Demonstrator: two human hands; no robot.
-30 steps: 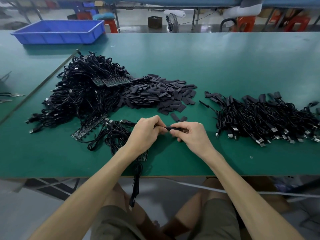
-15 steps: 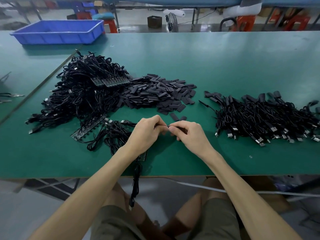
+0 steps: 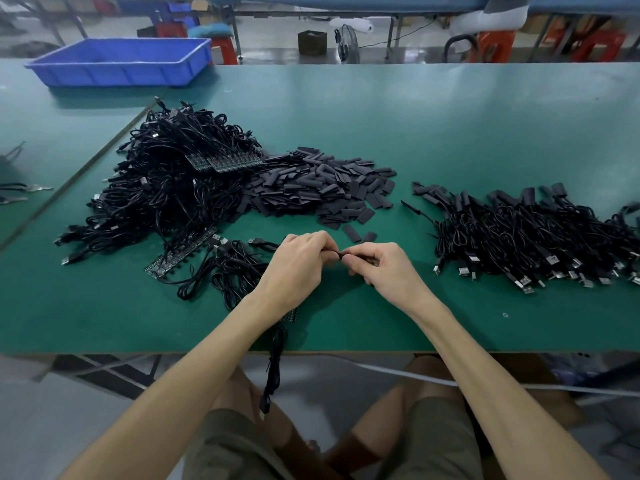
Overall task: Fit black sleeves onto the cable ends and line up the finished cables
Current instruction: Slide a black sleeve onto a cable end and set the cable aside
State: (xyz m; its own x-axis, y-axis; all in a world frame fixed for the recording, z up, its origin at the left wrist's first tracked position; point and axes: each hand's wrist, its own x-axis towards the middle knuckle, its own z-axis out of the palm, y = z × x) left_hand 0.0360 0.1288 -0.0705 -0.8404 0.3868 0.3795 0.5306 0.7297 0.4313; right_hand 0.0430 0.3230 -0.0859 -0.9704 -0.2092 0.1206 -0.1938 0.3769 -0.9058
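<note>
My left hand (image 3: 298,265) pinches the end of a black cable, whose loose length (image 3: 275,362) hangs over the table's front edge. My right hand (image 3: 381,268) pinches a black sleeve (image 3: 363,259) and holds it against that cable end; the fingertips of both hands meet above the green table (image 3: 450,133). A heap of loose black sleeves (image 3: 322,188) lies just beyond my hands. A big tangle of bare cables (image 3: 173,188) lies at the left. Sleeved cables (image 3: 533,233) lie piled at the right.
A blue plastic bin (image 3: 121,62) stands at the table's far left corner. Green circuit strips (image 3: 225,162) lie on the cable tangle and another strip (image 3: 180,254) beside it. Pliers (image 3: 24,188) lie on the neighbouring table at the left. Stools and a fan stand behind.
The visible stretch of sleeve between my hands has shrunk; my fingertips have closed together. Both hands have stayed in place.
</note>
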